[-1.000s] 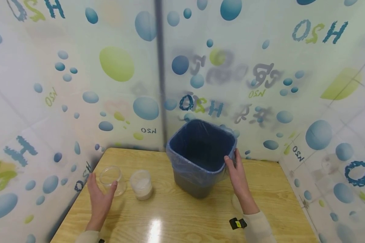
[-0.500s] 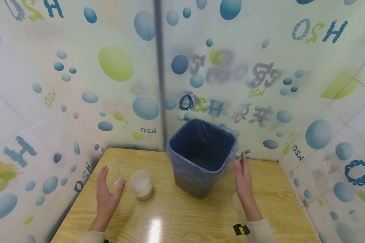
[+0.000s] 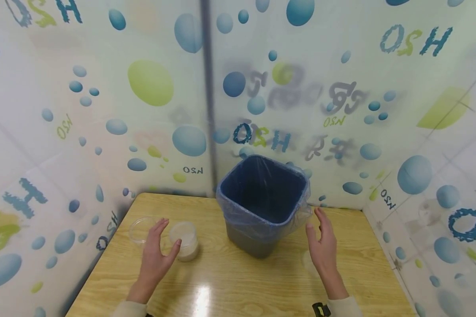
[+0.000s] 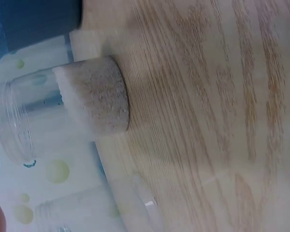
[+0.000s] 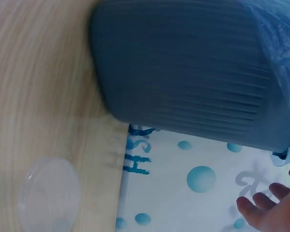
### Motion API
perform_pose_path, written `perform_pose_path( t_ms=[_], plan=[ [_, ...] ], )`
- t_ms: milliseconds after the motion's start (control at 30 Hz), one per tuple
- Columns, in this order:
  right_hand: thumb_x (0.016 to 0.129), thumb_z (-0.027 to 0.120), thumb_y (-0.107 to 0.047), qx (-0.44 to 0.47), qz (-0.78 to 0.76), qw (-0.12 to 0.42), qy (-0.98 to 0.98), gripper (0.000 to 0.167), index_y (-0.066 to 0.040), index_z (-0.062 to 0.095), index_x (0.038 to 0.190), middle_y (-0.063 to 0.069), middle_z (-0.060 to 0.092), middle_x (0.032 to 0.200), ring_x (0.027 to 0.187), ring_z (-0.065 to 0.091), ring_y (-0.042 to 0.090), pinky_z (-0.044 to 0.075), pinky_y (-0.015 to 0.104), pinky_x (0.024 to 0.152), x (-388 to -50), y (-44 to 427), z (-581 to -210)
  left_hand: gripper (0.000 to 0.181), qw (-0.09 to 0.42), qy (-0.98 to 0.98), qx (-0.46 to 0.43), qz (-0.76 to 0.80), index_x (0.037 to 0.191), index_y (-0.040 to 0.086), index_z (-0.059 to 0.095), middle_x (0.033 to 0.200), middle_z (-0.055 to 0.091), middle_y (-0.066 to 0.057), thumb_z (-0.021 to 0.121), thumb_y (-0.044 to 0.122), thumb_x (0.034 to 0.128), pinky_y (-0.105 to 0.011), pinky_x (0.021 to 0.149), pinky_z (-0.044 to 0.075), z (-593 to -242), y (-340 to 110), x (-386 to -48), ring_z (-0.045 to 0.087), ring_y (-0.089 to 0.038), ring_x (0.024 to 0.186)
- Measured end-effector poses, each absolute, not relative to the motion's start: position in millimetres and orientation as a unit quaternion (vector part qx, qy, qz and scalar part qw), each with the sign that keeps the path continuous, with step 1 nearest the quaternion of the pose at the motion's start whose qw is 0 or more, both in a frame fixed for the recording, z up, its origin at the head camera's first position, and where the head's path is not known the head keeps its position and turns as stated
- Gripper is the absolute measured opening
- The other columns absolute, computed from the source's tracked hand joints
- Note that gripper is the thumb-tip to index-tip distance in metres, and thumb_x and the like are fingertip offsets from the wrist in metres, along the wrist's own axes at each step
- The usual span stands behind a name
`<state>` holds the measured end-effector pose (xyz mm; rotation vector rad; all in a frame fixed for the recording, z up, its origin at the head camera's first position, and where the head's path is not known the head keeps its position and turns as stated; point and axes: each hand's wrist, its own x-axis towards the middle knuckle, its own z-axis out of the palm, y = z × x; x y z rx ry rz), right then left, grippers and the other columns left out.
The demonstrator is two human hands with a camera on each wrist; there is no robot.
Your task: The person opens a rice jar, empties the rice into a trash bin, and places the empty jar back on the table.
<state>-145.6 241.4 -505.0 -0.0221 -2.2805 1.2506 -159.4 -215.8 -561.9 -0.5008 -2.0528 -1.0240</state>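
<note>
My left hand (image 3: 154, 259) hovers with spread, relaxed fingers in front of two clear plastic jars, apparently touching neither. One jar (image 4: 94, 99) stands upright, its lower half filled with pale, coarse grains. To its left, the other clear jar (image 3: 139, 229) looks empty and is partly hidden by the hand. My right hand (image 3: 325, 246) is held off the right side of a grey bin (image 3: 250, 240), fingers loosely bent and nothing in them. A bluish translucent bag (image 3: 242, 220) lines the bin and folds over its rim.
A clear round lid (image 5: 48, 195) lies flat on the wooden table (image 3: 230, 286), by my right wrist. Patterned curtain-like walls (image 3: 150, 83) enclose the table at the back and both sides.
My right hand has let go of the bin's bagged rim and drawn away to the right. The left hand has shifted right, from the empty jar toward the grain-filled one.
</note>
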Motion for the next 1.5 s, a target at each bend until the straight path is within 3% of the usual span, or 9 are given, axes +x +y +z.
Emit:
perform_pose_path(
  t_ms=[133, 233, 333, 467, 600, 733, 900, 1133, 1500],
  plan=[
    [0.105, 0.058, -0.019, -0.002, 0.447, 0.272, -0.852, 0.05, -0.001, 0.049, 0.151, 0.013, 0.044, 0.159, 0.145, 0.04, 0.035, 0.028, 0.011, 0.105, -141.8, 244.9, -512.1, 0.072, 0.372, -0.817, -0.213, -0.385, 0.142, -0.009, 0.051, 0.14, 0.052, -0.03, 0.059, 0.05, 0.1017, -0.022, 0.121, 0.022, -562.8, -208.5, -159.5, 0.045, -0.043, 0.137],
    [0.103, 0.06, -0.017, -0.001, 0.443, 0.271, -0.855, 0.05, 0.0, 0.05, 0.15, 0.014, 0.045, 0.158, 0.145, 0.04, 0.037, 0.026, 0.007, 0.104, -137.7, 246.0, -514.7, 0.074, 0.371, -0.822, -0.218, -0.373, 0.141, -0.012, 0.05, 0.14, 0.051, -0.032, 0.058, 0.051, 0.1018, -0.022, 0.121, 0.021, -564.8, -202.9, -160.1, 0.044, -0.049, 0.133],
    [0.102, 0.06, -0.015, -0.01, 0.44, 0.261, -0.859, 0.05, 0.0, 0.05, 0.15, 0.015, 0.045, 0.158, 0.144, 0.041, 0.037, 0.032, 0.017, 0.107, -133.6, 247.4, -516.6, 0.075, 0.372, -0.827, -0.219, -0.361, 0.139, -0.013, 0.05, 0.14, 0.05, -0.032, 0.058, 0.052, 0.1014, -0.02, 0.121, 0.02, -567.9, -197.8, -160.5, 0.045, -0.051, 0.131],
    [0.102, 0.06, -0.015, -0.02, 0.435, 0.245, -0.866, 0.051, 0.0, 0.049, 0.15, 0.018, 0.043, 0.159, 0.145, 0.038, 0.041, 0.038, 0.049, 0.112, -130.1, 251.4, -520.8, 0.077, 0.374, -0.831, -0.214, -0.351, 0.139, -0.012, 0.05, 0.141, 0.049, -0.032, 0.059, 0.054, 0.0998, -0.02, 0.12, 0.02, -573.3, -192.4, -161.5, 0.047, -0.052, 0.129],
    [0.101, 0.06, -0.015, -0.023, 0.429, 0.238, -0.871, 0.053, 0.0, 0.048, 0.151, 0.02, 0.04, 0.159, 0.146, 0.035, 0.046, 0.033, 0.068, 0.11, -127.1, 256.7, -525.7, 0.08, 0.375, -0.84, -0.188, -0.344, 0.143, -0.01, 0.049, 0.145, 0.047, -0.032, 0.071, 0.049, 0.093, -0.04, 0.116, 0.036, -577.6, -187.5, -161.3, 0.046, -0.052, 0.131],
    [0.101, 0.061, -0.017, -0.024, 0.424, 0.231, -0.875, 0.053, 0.001, 0.048, 0.15, 0.021, 0.04, 0.16, 0.146, 0.035, 0.047, 0.031, 0.069, 0.111, -124.9, 260.2, -530.2, 0.093, 0.37, -0.846, -0.154, -0.351, 0.148, -0.009, 0.043, 0.15, 0.039, -0.035, 0.089, 0.026, 0.0744, -0.067, 0.097, 0.044, -579.8, -182.2, -159.4, 0.042, -0.056, 0.133],
    [0.103, 0.06, -0.021, -0.027, 0.422, 0.218, -0.879, 0.054, 0.001, 0.047, 0.151, 0.022, 0.038, 0.16, 0.146, 0.034, 0.048, 0.031, 0.07, 0.11, -121.6, 262.2, -534.1, 0.109, 0.367, -0.846, -0.107, -0.371, 0.152, -0.01, 0.036, 0.153, 0.033, -0.037, 0.095, 0.015, 0.0629, -0.072, 0.094, 0.043, -584.9, -175.8, -157.8, 0.039, -0.057, 0.135],
    [0.105, 0.058, -0.026, -0.04, 0.42, 0.201, -0.884, 0.057, 0.0, 0.044, 0.153, 0.022, 0.035, 0.162, 0.146, 0.033, 0.049, 0.031, 0.07, 0.109, -117.9, 263.4, -537.7, 0.111, 0.358, -0.841, -0.056, -0.402, 0.149, -0.013, 0.035, 0.151, 0.033, -0.039, 0.098, 0.012, 0.0605, -0.075, 0.095, 0.042, -595.4, -170.1, -154.9, 0.04, -0.06, 0.133],
    [0.106, 0.056, -0.026, -0.052, 0.428, 0.189, -0.882, 0.056, 0.001, 0.043, 0.154, 0.022, 0.034, 0.163, 0.146, 0.033, 0.047, 0.038, 0.064, 0.108, -117.0, 265.2, -542.4, 0.12, 0.257, -0.805, 0.073, -0.53, 0.16, -0.005, 0.016, 0.155, 0.028, -0.037, 0.093, 0.012, 0.0706, -0.073, 0.111, 0.028, -603.9, -166.1, -150.1, 0.028, -0.057, 0.143]
  ],
)
